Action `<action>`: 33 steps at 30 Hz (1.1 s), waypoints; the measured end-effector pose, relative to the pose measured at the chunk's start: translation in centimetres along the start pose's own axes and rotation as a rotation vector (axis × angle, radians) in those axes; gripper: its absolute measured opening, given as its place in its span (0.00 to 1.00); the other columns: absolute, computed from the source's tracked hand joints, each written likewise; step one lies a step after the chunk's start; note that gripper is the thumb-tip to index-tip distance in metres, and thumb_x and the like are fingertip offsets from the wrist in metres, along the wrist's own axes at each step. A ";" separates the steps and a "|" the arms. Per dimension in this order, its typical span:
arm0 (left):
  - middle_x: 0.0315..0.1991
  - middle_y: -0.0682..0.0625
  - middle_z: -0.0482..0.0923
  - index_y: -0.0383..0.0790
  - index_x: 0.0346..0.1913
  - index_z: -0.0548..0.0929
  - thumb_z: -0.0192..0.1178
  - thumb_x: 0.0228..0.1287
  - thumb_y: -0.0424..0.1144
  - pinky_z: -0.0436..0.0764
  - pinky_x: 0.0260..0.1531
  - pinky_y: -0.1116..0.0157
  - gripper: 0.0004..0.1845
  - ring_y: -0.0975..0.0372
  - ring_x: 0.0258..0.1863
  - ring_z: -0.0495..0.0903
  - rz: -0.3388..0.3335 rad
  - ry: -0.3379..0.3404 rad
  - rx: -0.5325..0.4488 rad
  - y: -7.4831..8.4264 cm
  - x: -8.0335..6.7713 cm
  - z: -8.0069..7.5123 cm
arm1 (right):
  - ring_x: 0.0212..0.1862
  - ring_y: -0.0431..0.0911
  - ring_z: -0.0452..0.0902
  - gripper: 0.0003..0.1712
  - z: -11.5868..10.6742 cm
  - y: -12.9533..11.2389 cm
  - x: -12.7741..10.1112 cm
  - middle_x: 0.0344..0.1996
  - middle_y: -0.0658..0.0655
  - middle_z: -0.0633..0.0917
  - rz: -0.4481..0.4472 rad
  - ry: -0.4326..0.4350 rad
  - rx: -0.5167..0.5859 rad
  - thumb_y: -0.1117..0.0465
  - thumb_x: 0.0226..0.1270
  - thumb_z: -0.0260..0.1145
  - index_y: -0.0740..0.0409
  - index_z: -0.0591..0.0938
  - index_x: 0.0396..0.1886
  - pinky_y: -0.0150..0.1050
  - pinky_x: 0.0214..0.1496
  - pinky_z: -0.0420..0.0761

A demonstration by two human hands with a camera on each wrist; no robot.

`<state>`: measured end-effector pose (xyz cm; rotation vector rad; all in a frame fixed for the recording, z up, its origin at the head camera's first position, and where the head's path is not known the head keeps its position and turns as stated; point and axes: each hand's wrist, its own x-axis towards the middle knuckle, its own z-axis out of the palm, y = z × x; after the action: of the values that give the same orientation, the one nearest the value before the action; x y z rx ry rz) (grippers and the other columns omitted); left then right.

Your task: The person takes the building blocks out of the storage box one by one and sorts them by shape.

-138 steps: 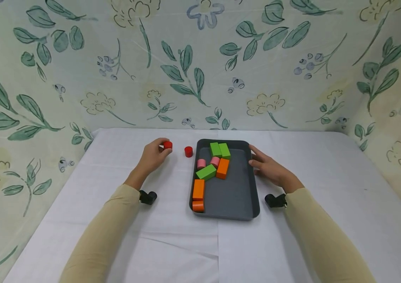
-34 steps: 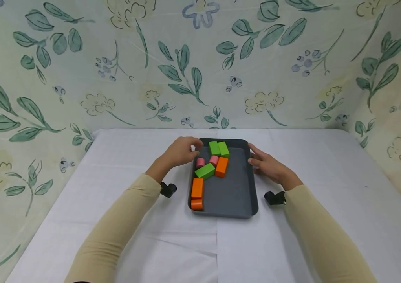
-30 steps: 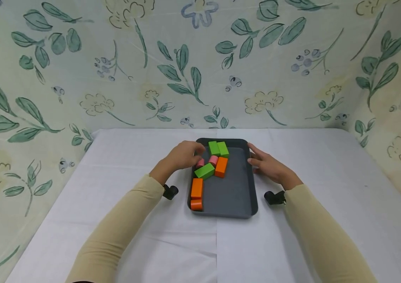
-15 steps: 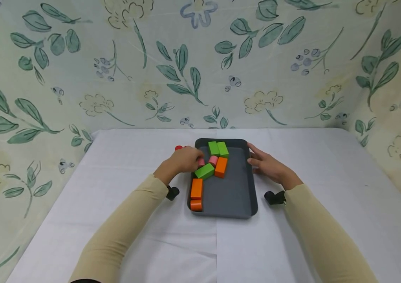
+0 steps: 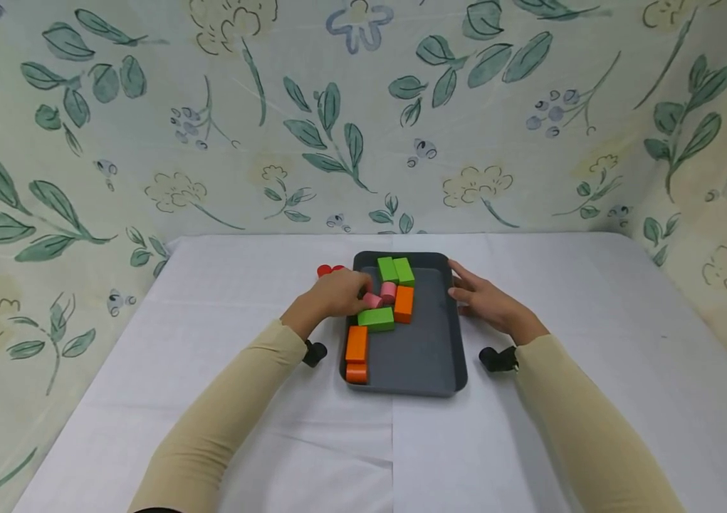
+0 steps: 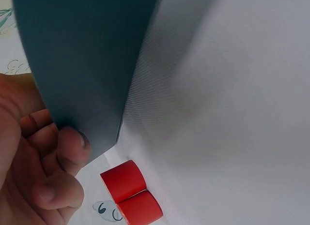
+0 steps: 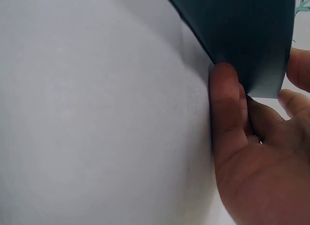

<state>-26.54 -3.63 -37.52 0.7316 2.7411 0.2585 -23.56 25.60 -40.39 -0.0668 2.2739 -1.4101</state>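
Note:
A dark grey tray [image 5: 430, 360] lies on the white cloth with coloured blocks in it. My left hand [image 5: 332, 292] reaches over its left rim and pinches a pink cylinder [image 5: 372, 301]; the fingers partly hide it. A second pink cylinder [image 5: 388, 292] is just to its right. A green block [image 5: 376, 320] lies below them, an orange block [image 5: 404, 305] to the right. In the left wrist view the outer fingers [image 6: 72, 145] stay curled outside the tray wall. Against the tray's right side rests my right hand [image 5: 488, 303], its fingers fairly straight.
Two red cylinders, the nearer red cylinder [image 6: 123, 180] and its neighbour [image 6: 141, 208], stand touching on the cloth left of the tray. Two green blocks [image 5: 396, 271] lie at the tray's far end. An orange block [image 5: 356, 344] and an orange rounded piece [image 5: 357, 373] line its near left.
My left hand has set down a red cylinder beside the other, then moved into the tray. The left pink cylinder has shifted right, and the nearby green block has turned. My right hand stays put.

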 end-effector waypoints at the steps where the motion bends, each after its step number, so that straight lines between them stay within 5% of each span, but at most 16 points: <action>1: 0.40 0.52 0.81 0.46 0.52 0.81 0.63 0.67 0.47 0.81 0.43 0.66 0.15 0.59 0.40 0.77 0.004 0.008 0.001 0.0 0.0 0.1 | 0.80 0.64 0.45 0.43 0.0 0.0 0.0 0.81 0.62 0.40 -0.001 -0.001 0.001 0.58 0.79 0.48 0.32 0.33 0.79 0.60 0.77 0.59; 10: 0.39 0.54 0.82 0.49 0.46 0.81 0.65 0.65 0.45 0.81 0.43 0.66 0.09 0.60 0.39 0.77 0.066 0.068 0.010 -0.3 0.2 0.5 | 0.80 0.64 0.46 0.43 -0.1 0.1 -0.1 0.81 0.62 0.40 -0.004 0.001 0.005 0.58 0.80 0.48 0.32 0.34 0.79 0.60 0.77 0.59; 14: 0.46 0.55 0.82 0.51 0.51 0.81 0.66 0.63 0.45 0.82 0.49 0.65 0.15 0.62 0.42 0.77 0.114 0.120 0.081 -0.2 0.5 0.6 | 0.79 0.64 0.47 0.43 -0.1 0.1 -0.1 0.81 0.62 0.41 -0.004 0.008 0.010 0.58 0.79 0.48 0.31 0.34 0.79 0.60 0.77 0.59; 20: 0.49 0.55 0.81 0.53 0.57 0.84 0.66 0.64 0.46 0.82 0.43 0.67 0.18 0.62 0.41 0.77 0.206 0.144 0.170 0.1 0.7 0.7 | 0.80 0.64 0.47 0.43 0.0 0.2 0.0 0.81 0.62 0.41 -0.005 0.006 0.011 0.58 0.79 0.48 0.31 0.35 0.79 0.60 0.77 0.60; 33: 0.51 0.53 0.84 0.50 0.56 0.85 0.65 0.65 0.45 0.77 0.56 0.59 0.17 0.58 0.49 0.75 0.220 0.154 0.290 0.6 1.0 0.8 | 0.80 0.63 0.47 0.43 0.0 0.3 -0.1 0.81 0.62 0.41 -0.011 0.006 0.009 0.58 0.79 0.48 0.32 0.35 0.80 0.59 0.77 0.60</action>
<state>-26.82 -2.58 -38.35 1.1372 2.8775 -0.0418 -23.43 25.77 -40.63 -0.0723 2.2758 -1.4276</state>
